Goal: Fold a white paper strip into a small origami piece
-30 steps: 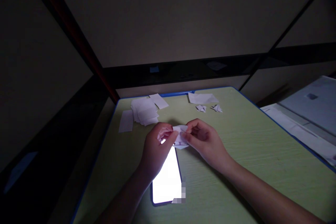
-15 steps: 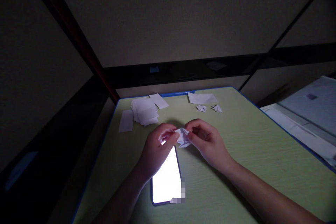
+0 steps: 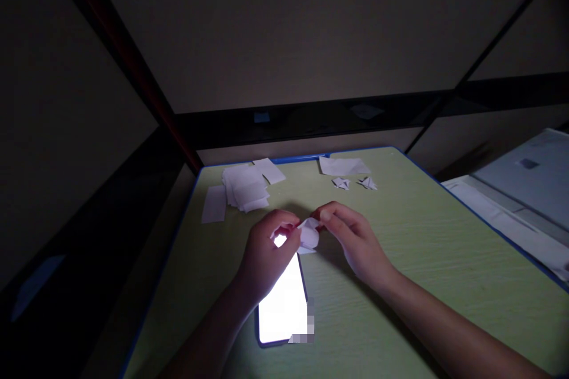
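Note:
Between my hands is a small piece of folded white paper (image 3: 309,237), held just above the table. My left hand (image 3: 271,251) pinches its left side between thumb and fingers. At the upper right corner of the paper, the thumb and forefinger of my right hand (image 3: 353,240) are closed on it. Below my left hand lies a phone (image 3: 283,308) with a glaring white screen, partly covered by that hand. Two small folded paper figures, one on the left (image 3: 341,183) and one on the right (image 3: 367,183), rest farther back.
A loose stack of white paper slips (image 3: 244,186) lies at the back left, with a single slip (image 3: 214,204) beside it. A larger paper sheet (image 3: 344,166) is near the far edge of the green table (image 3: 422,237). Panelled walls stand behind and left.
My right thumb has moved up to the paper's upper corner. The paper's right part has lifted and now looks curved. Left hand and phone stay nearly in place.

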Demonstrator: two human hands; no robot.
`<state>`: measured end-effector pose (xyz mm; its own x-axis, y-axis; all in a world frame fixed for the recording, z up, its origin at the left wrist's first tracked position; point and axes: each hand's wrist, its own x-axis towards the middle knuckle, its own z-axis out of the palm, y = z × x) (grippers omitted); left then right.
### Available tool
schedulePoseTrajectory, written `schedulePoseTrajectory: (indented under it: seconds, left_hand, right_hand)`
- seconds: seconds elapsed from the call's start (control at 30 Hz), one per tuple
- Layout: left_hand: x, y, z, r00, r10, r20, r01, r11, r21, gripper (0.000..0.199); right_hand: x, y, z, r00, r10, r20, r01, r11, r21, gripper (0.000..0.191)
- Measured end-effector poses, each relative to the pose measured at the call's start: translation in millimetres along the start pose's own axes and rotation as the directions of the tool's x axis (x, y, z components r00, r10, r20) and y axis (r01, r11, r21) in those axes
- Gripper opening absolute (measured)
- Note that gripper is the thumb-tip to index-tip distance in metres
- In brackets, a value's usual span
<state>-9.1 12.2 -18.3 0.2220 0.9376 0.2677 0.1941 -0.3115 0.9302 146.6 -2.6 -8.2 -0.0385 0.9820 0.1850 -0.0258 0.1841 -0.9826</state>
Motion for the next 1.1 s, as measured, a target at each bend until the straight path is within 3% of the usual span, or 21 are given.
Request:
schedulePoseTrajectory:
  seconds: [0.17,0.43,0.67,0.8,0.93,1.1]
  left_hand:
    - [0.0,1.1,0.4,0.997,-0.077,0.018,0.078,0.996,-0.035,0.006]
    - [2.8,5.2,-1.4,0.972,-0.227,0.057,0.233,0.961,-0.151,0.013]
    - [7.2,3.6,-5.3,0.975,-0.219,-0.035,0.213,0.969,-0.126,0.013]
    - [5.6,6.4,-3.5,0.974,-0.227,-0.026,0.222,0.967,-0.128,0.017]
    - [4.4,13.5,-1.1,0.972,-0.232,0.042,0.236,0.961,-0.147,0.015]
    - [3.9,13.2,-0.2,0.974,-0.226,0.034,0.229,0.963,-0.141,0.008]
  right_hand:
    - [1.2,-0.7,2.1,0.992,0.124,0.024,-0.125,0.991,0.046,0.022]
    - [3.6,4.9,-2.1,0.989,0.15,-0.012,-0.148,0.986,0.08,0.02]
    - [-0.8,2.7,5.4,0.99,0.097,0.104,-0.111,0.985,0.134,0.023]
    - [-2.7,3.8,9.2,0.997,0.052,0.059,-0.055,0.997,0.047,0.022]
    - [-1.1,6.5,6.1,0.997,0.082,-0.016,-0.081,0.996,0.029,0.018]
    - [0.0,6.7,4.0,0.993,0.106,-0.043,-0.105,0.994,0.041,0.02]
